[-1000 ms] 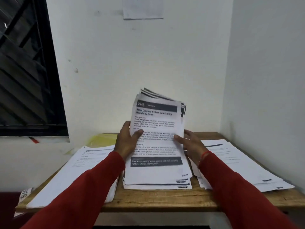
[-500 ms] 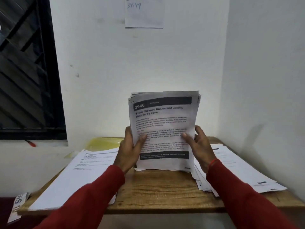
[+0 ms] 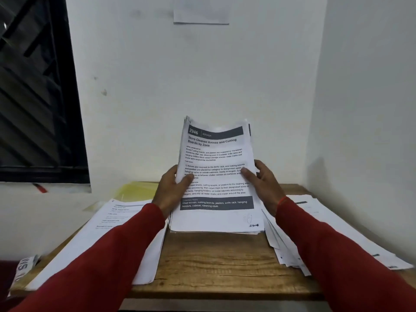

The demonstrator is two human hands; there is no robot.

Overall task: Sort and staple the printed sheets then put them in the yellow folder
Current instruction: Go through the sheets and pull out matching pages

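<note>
A stack of printed sheets (image 3: 216,154) headed "2946 KITCHEN" stands tilted on its lower edge on the wooden table (image 3: 216,262), leaning toward the wall. My left hand (image 3: 172,190) grips its left edge and my right hand (image 3: 262,185) grips its right edge, thumbs on the front page. The yellow folder (image 3: 137,190) lies at the table's back left, partly covered by paper. No stapler is in sight.
A pile of printed sheets (image 3: 117,224) covers the table's left side, and another spread pile (image 3: 319,226) lies on the right. White walls close the back and right. A dark window (image 3: 33,97) is at the left. A paper note (image 3: 201,16) hangs on the wall.
The stack was lifted upright off the table half a second ago; now its lower edge rests on the table again and both hands have slid to its sides.
</note>
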